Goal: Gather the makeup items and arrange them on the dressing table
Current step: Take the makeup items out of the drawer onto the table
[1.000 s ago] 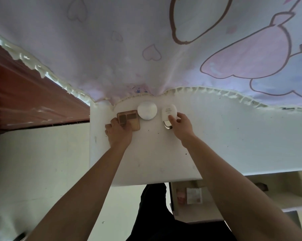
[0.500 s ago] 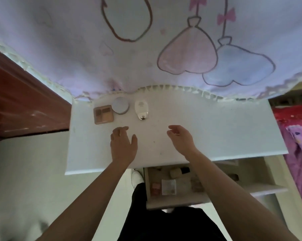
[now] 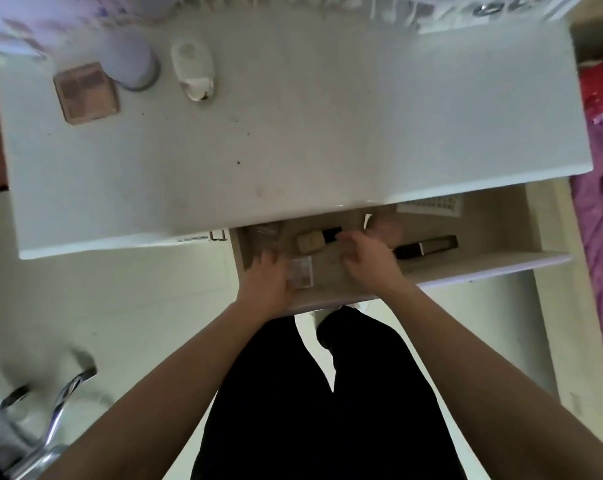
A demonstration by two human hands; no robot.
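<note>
1. Head view: at the far left of the smooth white dressing table top (image 3: 293,133) lie a brown square eyeshadow palette (image 3: 85,93), a round pale compact (image 3: 132,64) and a white oval bottle (image 3: 192,69), close together in a row.
2. In the open beige drawer (image 3: 483,265) below, the left hand (image 3: 269,278) rests with fingers loosely spread at the edge of a small pinkish square palette (image 3: 302,275).
3. The right hand (image 3: 369,258) curls its fingers beside the black cap of a beige bottle (image 3: 314,241). Whether it has hold of the bottle cannot be told.
4. A glossy black slender tube (image 3: 428,247) lies to its right.
</note>
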